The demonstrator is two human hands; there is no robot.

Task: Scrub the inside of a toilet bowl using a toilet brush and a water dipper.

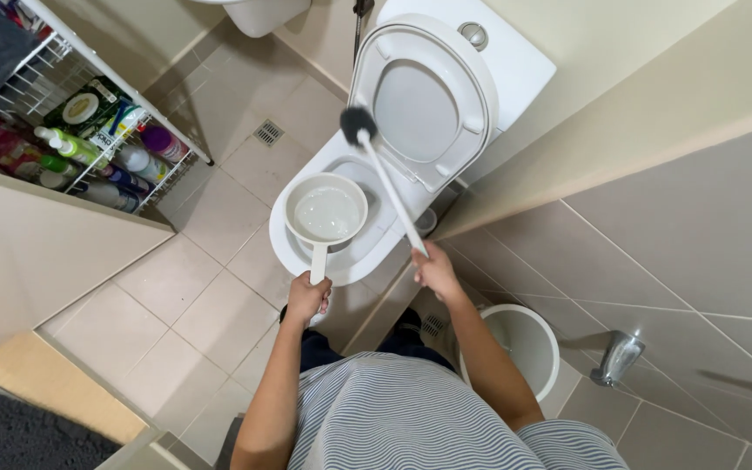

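Two hands busy: left hand (307, 296) grips white dipper (325, 213) level over toilet bowl (293, 252), holding water; right hand (435, 270) clasps toilet brush (385, 178), bristles raised far, clear of bowl.

White dipper (325, 213), white brush (385, 178) with dark bristles, blue-striped shirt (402, 418).

Open tiled floor (176, 305) left of the toilet (393, 174); rack (89, 130) beyond it. Wall (654, 200) and bucket (524, 348) block the right.
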